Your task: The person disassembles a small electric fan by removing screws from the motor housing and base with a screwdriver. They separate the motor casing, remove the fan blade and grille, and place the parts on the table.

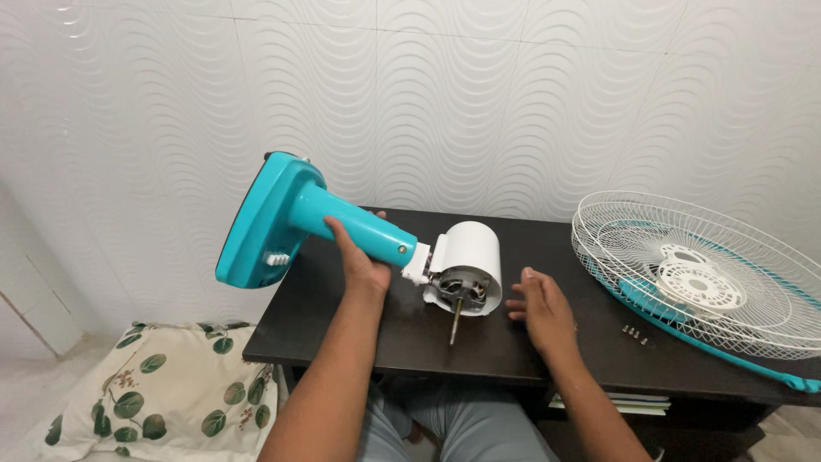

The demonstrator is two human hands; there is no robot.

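A teal fan body (295, 214) lies tilted across the dark table (342, 329), its base lifted off the left edge. My left hand (357, 257) grips its teal neck just behind the joint. The white motor housing (469, 261) rests on the table with the open motor and a bare metal shaft (456, 322) pointing toward me. My right hand (540, 308) lies flat on the table just right of the motor, fingers apart, holding nothing.
White wire fan grilles (701, 274) with a teal rim and blade lie stacked at the table's right end. Several small screws (634, 334) sit beside them. A leaf-patterned pillow (162, 393) lies on the floor at left. A wavy white wall stands behind.
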